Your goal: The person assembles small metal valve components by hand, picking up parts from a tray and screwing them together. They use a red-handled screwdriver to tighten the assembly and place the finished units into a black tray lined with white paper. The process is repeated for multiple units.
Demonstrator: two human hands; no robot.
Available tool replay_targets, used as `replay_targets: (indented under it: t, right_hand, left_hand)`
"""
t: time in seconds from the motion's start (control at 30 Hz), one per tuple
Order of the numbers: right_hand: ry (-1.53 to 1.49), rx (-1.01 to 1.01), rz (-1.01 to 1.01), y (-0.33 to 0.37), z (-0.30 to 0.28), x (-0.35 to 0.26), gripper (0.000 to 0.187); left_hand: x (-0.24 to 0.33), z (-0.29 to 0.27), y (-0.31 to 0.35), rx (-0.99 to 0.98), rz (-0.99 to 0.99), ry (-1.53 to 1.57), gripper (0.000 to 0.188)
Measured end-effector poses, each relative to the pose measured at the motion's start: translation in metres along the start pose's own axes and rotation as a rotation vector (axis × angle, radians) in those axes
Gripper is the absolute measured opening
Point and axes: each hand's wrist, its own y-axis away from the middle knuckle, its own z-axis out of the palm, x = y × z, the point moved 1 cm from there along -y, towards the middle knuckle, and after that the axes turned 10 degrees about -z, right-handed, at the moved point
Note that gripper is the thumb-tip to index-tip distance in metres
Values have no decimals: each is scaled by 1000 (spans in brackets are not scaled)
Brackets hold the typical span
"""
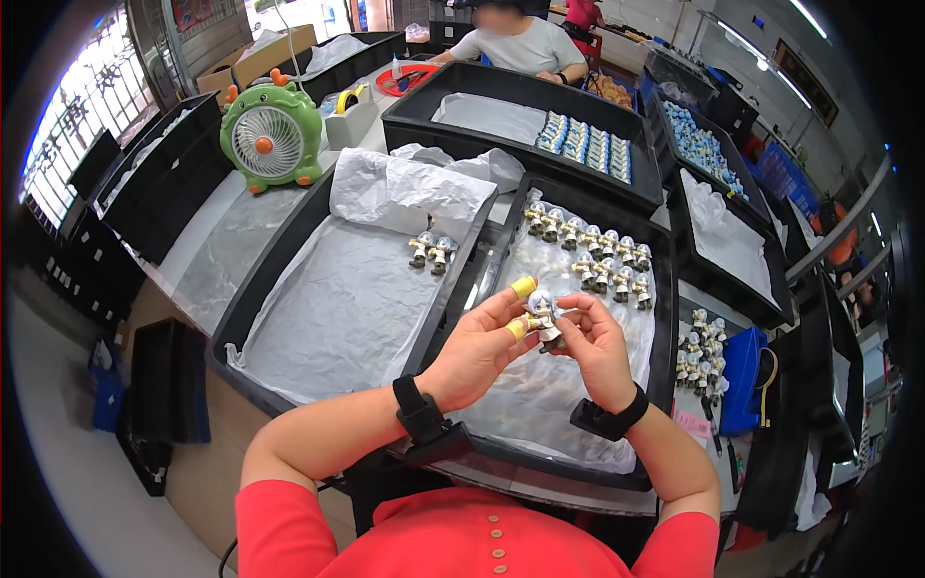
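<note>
Figurine pinched between both raised hands (fingers curled).

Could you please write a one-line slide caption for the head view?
Both hands, left and right, hold a small grey-haired figurine above a paper-lined black tray of matching figurines.

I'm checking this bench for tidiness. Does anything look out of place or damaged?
Nothing stands out. The figurines stand in rows in the right tray, and both hands hold one figurine.
</note>
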Motion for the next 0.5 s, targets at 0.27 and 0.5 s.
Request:
replay_targets:
  t: [0.27, 0.5]
  right_hand:
    - [29, -49, -4, -1, 0, 2, 37]
    - [224, -197, -231, 4, 2, -2, 62]
  left_hand:
    - [3, -1, 0, 74, 2, -56, 49]
    - [4, 3, 1, 88, 24, -95, 45]
